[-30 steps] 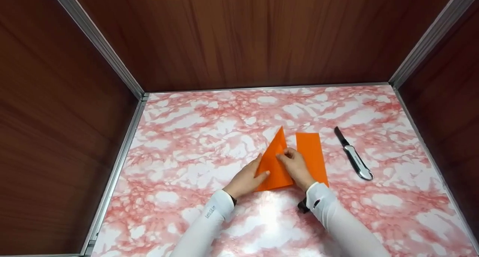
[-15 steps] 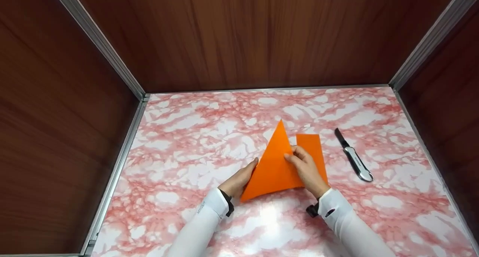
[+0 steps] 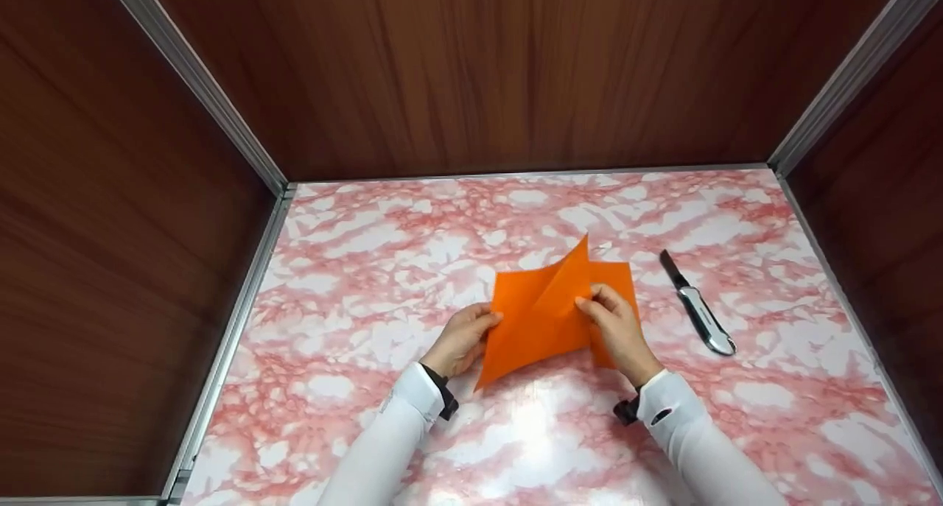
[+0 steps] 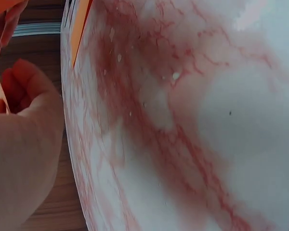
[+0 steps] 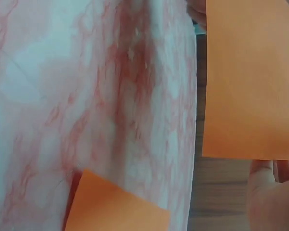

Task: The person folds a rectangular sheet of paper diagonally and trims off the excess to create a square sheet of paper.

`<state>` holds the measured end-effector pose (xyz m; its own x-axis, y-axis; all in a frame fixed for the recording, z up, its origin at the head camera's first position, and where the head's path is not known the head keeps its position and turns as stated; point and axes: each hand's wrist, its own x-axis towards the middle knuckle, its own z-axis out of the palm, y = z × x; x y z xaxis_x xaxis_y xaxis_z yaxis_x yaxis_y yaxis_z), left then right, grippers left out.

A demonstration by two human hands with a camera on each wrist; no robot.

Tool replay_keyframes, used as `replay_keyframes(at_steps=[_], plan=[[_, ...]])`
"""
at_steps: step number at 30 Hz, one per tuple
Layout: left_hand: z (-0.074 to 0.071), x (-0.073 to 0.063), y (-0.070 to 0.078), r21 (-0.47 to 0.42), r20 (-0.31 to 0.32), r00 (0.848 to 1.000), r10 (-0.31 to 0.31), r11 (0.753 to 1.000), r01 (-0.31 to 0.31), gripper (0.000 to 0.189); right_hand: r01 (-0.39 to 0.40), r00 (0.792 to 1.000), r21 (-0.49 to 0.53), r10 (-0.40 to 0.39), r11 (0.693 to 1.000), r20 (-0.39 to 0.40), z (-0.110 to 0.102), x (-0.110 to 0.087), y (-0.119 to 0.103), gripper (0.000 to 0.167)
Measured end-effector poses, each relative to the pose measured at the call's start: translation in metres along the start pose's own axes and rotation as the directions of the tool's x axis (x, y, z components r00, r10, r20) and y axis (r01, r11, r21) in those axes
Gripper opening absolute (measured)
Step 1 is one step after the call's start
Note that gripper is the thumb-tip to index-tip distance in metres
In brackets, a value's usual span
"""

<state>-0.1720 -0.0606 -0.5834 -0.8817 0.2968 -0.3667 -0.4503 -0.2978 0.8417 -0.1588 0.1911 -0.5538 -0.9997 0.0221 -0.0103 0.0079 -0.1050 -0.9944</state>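
A creased sheet of orange paper point(image 3: 541, 314) is held up between both hands above the table, its upper right corner rising to a point. My left hand point(image 3: 464, 338) pinches its left edge between thumb and fingers. At the right edge, my right hand point(image 3: 617, 329) grips the sheet, thumb in front. In the right wrist view the sheet point(image 5: 250, 82) hangs flat-faced beside the right hand point(image 5: 274, 197). The left wrist view catches the left hand point(image 4: 31, 96) pinching a thin paper edge. Partly hidden behind the right hand, an orange paper strip point(image 3: 611, 272) lies on the table.
Right of the strip lies a folding knife point(image 3: 703, 318), blade out and pointing away. The table point(image 3: 353, 270) has a red and white marbled top. Dark wood panels point(image 3: 471, 79) with metal edging stand at the back and both sides.
The folded paper has been lifted and spread from a triangle into a wider sheet. My left hand has moved left to its edge, and my right hand slightly right.
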Motion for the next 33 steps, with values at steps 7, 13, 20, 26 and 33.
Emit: replay_keyframes(at_steps=[7, 13, 20, 26, 33], plan=[[-0.019, 0.006, 0.013, 0.091, -0.126, 0.985, 0.121, 0.99, -0.11, 0.016, -0.134, 0.99, -0.136, 0.126, 0.982, -0.062, -0.013, 0.006, 0.008, 0.036], [-0.031, 0.011, 0.023, 0.203, -0.204, 0.969, 0.142, 0.974, -0.1, 0.027, -0.228, 0.972, -0.232, 0.207, 0.946, -0.109, -0.019, 0.013, 0.016, 0.039], [-0.04, 0.02, 0.026, 0.38, -0.25, 0.952, 0.177, 0.922, -0.071, 0.029, -0.269, 0.963, -0.365, 0.253, 0.891, -0.092, -0.024, 0.019, 0.028, 0.041], [-0.044, 0.031, 0.023, 0.433, -0.273, 0.945, 0.183, 0.9, -0.049, 0.023, -0.239, 0.969, -0.521, 0.238, 0.819, -0.069, -0.022, 0.028, 0.038, 0.031], [-0.046, 0.039, 0.02, 0.64, -0.291, 0.913, 0.287, 0.768, -0.037, 0.017, -0.171, 0.981, -0.724, 0.187, 0.669, -0.06, -0.019, 0.034, 0.043, 0.028]])
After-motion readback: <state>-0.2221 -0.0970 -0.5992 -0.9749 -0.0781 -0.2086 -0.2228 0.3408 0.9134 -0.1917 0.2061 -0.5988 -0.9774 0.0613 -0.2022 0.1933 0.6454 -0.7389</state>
